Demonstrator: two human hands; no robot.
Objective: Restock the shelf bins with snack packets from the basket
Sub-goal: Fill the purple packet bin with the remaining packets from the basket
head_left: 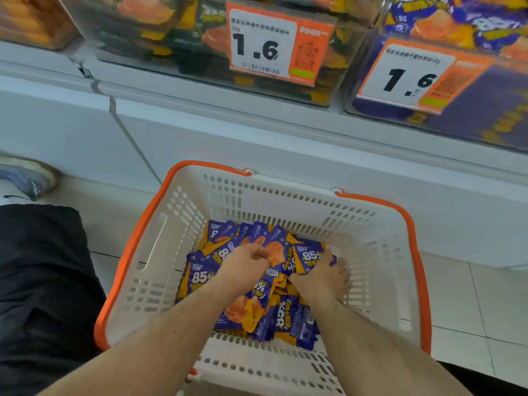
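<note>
Basket (183,252): white plastic, orange rim, stood on tiled floor below the shelf.
Snack packets (257,307): purple-and-orange, heaped loose in the basket's bottom.
Left hand (243,267): fingers curled, apparently pinching a packet edge; blur hid the grip.
Right hand (325,277): fingers spread, pressed flat on the heap.
Shelf bins: clear green-packet bin (200,52) beside purple-packet bin (457,90), each tagged 1.6.

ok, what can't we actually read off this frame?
- Head view, left hand and right hand: fingertips buried in the purple packets, grip unclear.
- Packet count: pile overlaps itself.
- Purple bin: cut by the right edge.
- Price tag small print: blurred.
- Bin tops: out of frame.
</note>
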